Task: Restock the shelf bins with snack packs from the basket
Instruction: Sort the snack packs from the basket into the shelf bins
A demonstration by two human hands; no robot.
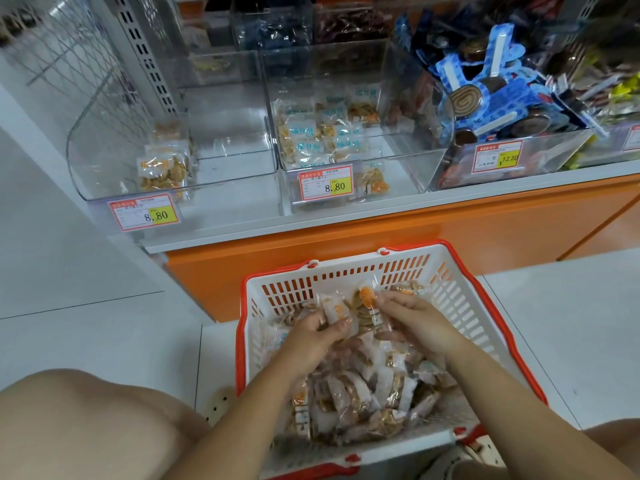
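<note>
Down on the shop floor in front of a low shelf, a white basket with red rims (460,299) sits between the person's knees, heaped with clear-wrapped snack packs (363,393). Both hands are inside it. The left hand (311,337) curls its fingers round 1 orange-labelled pack (334,311); the right hand (415,323) pinches another pack (372,306) beside it, just above the heap. On the shelf, the left bin (235,133) holds only a few orange-labelled packs and the middle bin (408,150) holds blue-labelled ones; both tags read 8.80. The likely risks are that the slick wrappers slide from a loose handful on the lift, and that the matching tags send orange packs into the blue bin.
</note>
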